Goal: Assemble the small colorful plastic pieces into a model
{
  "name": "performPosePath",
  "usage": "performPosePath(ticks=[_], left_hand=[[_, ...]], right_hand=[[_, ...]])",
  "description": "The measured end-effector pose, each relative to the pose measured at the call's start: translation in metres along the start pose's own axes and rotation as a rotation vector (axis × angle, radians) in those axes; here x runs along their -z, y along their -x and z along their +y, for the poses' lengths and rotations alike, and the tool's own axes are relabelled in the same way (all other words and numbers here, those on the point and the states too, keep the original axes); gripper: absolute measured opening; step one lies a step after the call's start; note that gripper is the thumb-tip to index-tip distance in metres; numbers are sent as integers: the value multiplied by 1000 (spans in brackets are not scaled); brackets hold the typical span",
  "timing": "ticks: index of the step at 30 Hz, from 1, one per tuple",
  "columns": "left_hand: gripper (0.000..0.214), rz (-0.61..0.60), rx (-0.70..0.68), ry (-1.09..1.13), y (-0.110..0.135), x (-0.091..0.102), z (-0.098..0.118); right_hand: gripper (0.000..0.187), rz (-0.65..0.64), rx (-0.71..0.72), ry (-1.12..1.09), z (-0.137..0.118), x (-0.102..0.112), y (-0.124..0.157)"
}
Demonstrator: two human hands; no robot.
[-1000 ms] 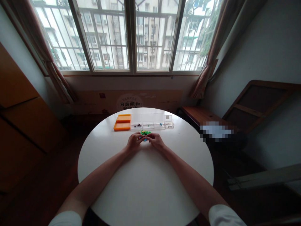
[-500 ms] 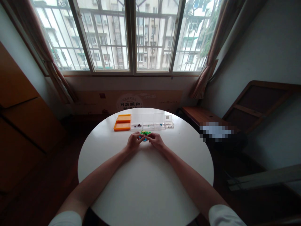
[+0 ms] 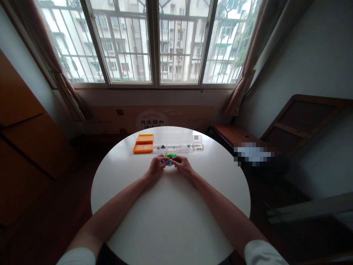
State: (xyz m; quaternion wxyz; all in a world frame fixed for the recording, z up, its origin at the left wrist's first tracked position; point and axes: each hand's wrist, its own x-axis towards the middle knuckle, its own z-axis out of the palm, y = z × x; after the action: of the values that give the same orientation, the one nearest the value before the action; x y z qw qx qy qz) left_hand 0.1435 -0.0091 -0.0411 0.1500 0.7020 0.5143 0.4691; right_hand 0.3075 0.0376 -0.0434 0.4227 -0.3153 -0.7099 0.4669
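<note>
On the round white table [image 3: 171, 221] my left hand [image 3: 156, 166] and my right hand [image 3: 183, 165] rest side by side, fingertips meeting at a small heap of green and blue pieces [image 3: 170, 157]. Both hands have their fingers curled and pinched at the heap; the pieces are too small to tell which ones they hold. Just beyond the heap lies a row of clear plastic compartment boxes [image 3: 179, 142] with a few tiny dark and coloured bits inside. An orange tray [image 3: 143, 144] lies at the left end of that row.
A large barred window [image 3: 154, 40] fills the far wall, with curtains at both sides. Brown cabinets [image 3: 24, 140] stand to the left. A wooden bench and a leaning wooden frame [image 3: 303, 121] are to the right. A cardboard box with printed characters [image 3: 152, 119] sits behind the table.
Hardly anything: the fingers shift slightly at the heap of pieces, and the arms and boxes stay where they were.
</note>
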Motion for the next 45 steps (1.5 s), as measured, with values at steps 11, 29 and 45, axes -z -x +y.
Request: performPosePath(ticks=[11,29,45], left_hand=[[24,-7,10,-3,-1,-1,0],[21,-11,-3,-18,-1,-1,1],[24,-21,1,1,-1,0,1]], right_hand=[[29,-4,9,-6,4,0,-1],[29,-8,13,-1,1,0,-1],[27,-16,10,3,-1,1,1]])
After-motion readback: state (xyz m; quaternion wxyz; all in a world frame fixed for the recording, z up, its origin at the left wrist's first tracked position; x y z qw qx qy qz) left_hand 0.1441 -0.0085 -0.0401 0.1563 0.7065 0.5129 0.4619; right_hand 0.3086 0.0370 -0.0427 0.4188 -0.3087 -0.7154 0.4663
